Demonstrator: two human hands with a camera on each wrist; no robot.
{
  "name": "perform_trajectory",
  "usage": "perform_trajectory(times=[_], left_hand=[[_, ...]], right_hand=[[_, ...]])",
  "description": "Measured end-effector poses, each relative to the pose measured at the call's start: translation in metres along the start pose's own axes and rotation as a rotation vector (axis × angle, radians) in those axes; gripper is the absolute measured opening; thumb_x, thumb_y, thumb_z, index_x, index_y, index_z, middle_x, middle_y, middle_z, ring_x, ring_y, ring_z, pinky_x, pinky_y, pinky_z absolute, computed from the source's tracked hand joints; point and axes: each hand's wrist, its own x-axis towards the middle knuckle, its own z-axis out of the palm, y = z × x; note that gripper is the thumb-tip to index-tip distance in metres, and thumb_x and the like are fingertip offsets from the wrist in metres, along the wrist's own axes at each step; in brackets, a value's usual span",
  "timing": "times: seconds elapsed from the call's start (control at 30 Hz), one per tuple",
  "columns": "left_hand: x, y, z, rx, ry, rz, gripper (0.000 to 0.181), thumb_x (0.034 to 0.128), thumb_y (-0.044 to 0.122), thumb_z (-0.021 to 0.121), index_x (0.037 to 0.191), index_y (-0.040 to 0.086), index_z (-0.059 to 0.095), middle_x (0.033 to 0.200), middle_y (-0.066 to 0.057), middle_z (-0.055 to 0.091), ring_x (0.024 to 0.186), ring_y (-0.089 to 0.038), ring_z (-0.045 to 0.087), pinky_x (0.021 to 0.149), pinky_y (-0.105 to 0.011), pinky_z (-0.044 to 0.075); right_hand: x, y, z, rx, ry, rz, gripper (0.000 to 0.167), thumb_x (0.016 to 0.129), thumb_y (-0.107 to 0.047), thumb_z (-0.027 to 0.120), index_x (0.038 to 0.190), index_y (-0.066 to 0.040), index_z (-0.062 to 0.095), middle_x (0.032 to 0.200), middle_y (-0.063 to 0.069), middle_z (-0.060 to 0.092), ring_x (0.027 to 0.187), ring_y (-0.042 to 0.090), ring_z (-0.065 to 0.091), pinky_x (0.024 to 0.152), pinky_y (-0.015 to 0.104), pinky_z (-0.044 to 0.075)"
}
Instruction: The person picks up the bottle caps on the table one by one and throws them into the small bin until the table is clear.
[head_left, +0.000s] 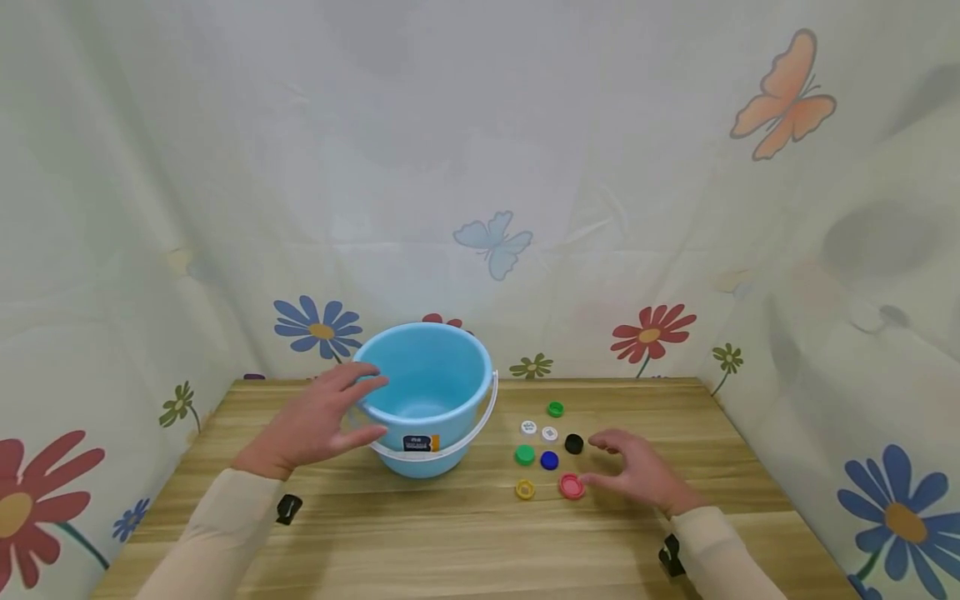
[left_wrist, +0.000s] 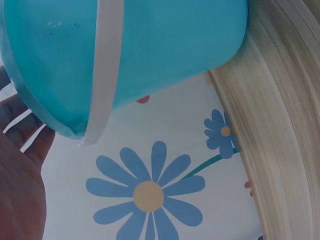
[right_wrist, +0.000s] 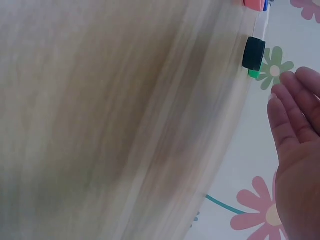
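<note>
The tabletop (head_left: 420, 533) carries an upright blue bucket (head_left: 423, 379) towards 11 o'clock, its white handle (head_left: 408, 457) hanging across the near side. At the bucket's 8 o'clock the person's left hand (head_left: 318, 419) is spread wide, thumb well apart from the fingers, holding nothing; whether the fingertips touch the rim cannot be told. The right hand (head_left: 637, 468) is likewise wide and holds nothing, at the 3 o'clock side of eight loose caps, which lie towards the tabletop's 2 o'clock.

Around the blue cap (head_left: 550, 460), the red cap (head_left: 572, 486) lies at 5 o'clock, just by the right thumb, the green cap (head_left: 525, 455) at 9, the yellow cap (head_left: 525, 490) at 7 and the black cap (head_left: 573, 443) at 2, near the right fingertips. Two white caps (head_left: 550, 434) sit at 11 and 12, with the small green cap (head_left: 555, 409) farther off at 12.

The step in hand looks like a reach for a cap, none gripped yet; the next move probably calls for narrowing the right thumb and fingers around one low rim.
</note>
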Motion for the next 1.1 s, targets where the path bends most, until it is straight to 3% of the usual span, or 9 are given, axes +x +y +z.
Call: perform_trajectory(times=[0.23, 0.4, 1.1], left_hand=[[0.005, 0.006, 0.003, 0.000, 0.023, 0.073, 0.061, 0.0841, 0.053, 0.078, 0.132, 0.018, 0.065, 0.132, -0.005, 0.060, 0.117, -0.028, 0.061, 0.090, -0.048, 0.058], [0.008, 0.011, 0.002, 0.003, 0.042, 0.113, 0.056, 0.0834, 0.049, 0.080, 0.126, 0.016, 0.068, 0.124, -0.006, 0.063, 0.109, -0.025, 0.062, 0.087, -0.045, 0.059], [0.012, 0.020, 0.008, -0.047, 0.027, 0.112, 0.036, 0.0835, 0.043, 0.082, 0.108, 0.020, 0.069, 0.104, 0.003, 0.062, 0.101, -0.016, 0.057, 0.087, -0.044, 0.058]], right_hand=[[0.000, -0.001, 0.002, 0.062, -0.050, 0.013, 0.062, 0.078, -0.053, 0.085, 0.121, -0.010, 0.070, 0.120, 0.004, 0.071, 0.110, 0.021, 0.066, 0.097, 0.050, 0.055], [0.000, -0.003, 0.003, 0.040, -0.073, 0.016, 0.062, 0.079, -0.055, 0.084, 0.121, -0.012, 0.071, 0.119, 0.002, 0.072, 0.108, 0.019, 0.067, 0.097, 0.048, 0.055], [0.002, -0.005, 0.007, 0.032, -0.120, 0.012, 0.052, 0.078, -0.053, 0.085, 0.112, -0.016, 0.073, 0.110, -0.007, 0.072, 0.101, 0.009, 0.066, 0.093, 0.039, 0.057]])
